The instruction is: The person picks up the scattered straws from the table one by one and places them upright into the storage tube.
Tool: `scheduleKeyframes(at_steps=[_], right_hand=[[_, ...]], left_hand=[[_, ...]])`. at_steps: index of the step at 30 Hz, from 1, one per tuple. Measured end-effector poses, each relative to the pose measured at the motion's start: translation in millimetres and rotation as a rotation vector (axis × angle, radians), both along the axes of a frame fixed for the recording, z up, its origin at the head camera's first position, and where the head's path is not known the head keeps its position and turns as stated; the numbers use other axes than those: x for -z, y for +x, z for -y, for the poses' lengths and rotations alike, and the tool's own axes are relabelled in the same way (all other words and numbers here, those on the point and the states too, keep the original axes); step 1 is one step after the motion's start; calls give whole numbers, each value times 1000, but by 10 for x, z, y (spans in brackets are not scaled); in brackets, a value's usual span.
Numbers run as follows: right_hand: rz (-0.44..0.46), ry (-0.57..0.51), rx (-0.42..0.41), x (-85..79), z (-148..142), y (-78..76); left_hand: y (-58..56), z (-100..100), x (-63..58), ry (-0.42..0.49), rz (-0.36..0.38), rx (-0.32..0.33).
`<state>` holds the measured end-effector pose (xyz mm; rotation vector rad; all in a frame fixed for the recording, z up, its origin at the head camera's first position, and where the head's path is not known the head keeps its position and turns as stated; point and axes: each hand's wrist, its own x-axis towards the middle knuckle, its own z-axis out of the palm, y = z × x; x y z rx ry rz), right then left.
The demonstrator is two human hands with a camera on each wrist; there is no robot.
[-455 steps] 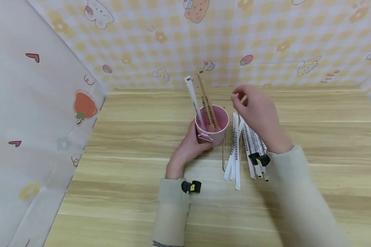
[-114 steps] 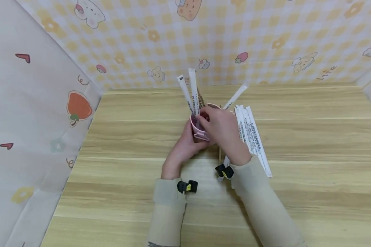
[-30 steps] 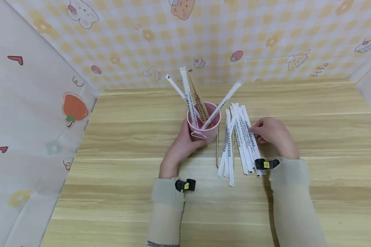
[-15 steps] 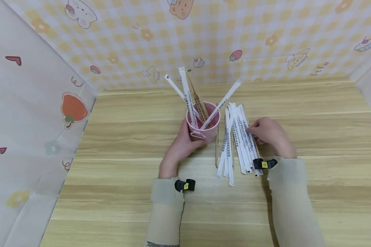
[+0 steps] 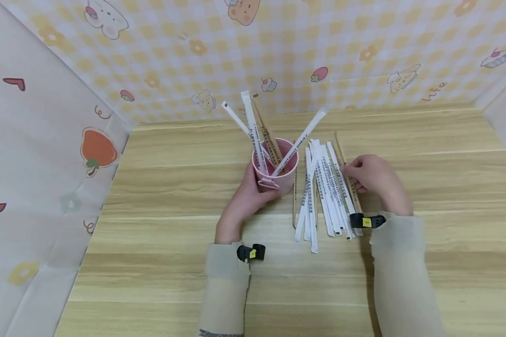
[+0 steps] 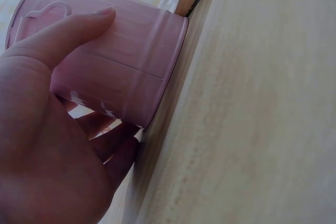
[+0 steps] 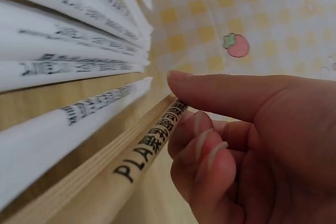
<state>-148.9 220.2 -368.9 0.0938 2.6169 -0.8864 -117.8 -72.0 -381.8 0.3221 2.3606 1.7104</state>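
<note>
My left hand [image 5: 246,196] grips the side of a small pink bucket [image 5: 284,183] standing on the table, thumb along its near side in the left wrist view. Out of the bucket lean white paper-wrapped straws [image 5: 309,128] and brown paper-wrapped ones [image 5: 264,122]. To the right, my right hand [image 5: 375,175] pinches a brown paper-wrapped straw [image 7: 149,148] printed with dark lettering, between thumb and fingertips. That straw lies along the right edge of a pile of white wrapped straws [image 5: 331,199], its far end reaching past them.
Between bucket and pile lies a thin brown straw [image 5: 294,206], with several crossed white straws [image 5: 309,206] beside it. A patterned checked backdrop [image 5: 236,61] rises behind the table [image 5: 160,224], and a white sheet [image 5: 38,154] hangs at the left.
White straws have been added to the bucket since the oldest frame. The right hand has gone from the bucket to the pile; a brown straw now shows apart at its right edge. The left hand keeps its grip.
</note>
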Motion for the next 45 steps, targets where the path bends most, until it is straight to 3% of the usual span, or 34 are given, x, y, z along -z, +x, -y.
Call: scheduleKeyframes(at_steps=[6,8,13,15,21,24,29,36,45], right_hand=[[-190,16,57,-197,3,75],[-265,22,80,-275,27,105],[-434,32,139,-502,140,170],[-513,1,174,-587,201,190],[-862,-171,254,-756,420,264],[-1009,-278,248,-831,532,308],[-1161,-375,202,-940,674,359],[-1248,-440,108,-947,831,353],[-1200,-291,30,-792,933,249]], left_hand=[[-2,1,-2,8,3,1],[-30,6,90,3,-13,-4],[-22,9,85,-5,-19,-3],[10,5,-10,1,-3,1],[-10,2,-10,43,-31,17],[-14,-1,-12,52,-42,23],[-10,3,-12,51,-36,18],[-2,5,-17,25,-26,10],[-10,9,-7,46,-34,17]])
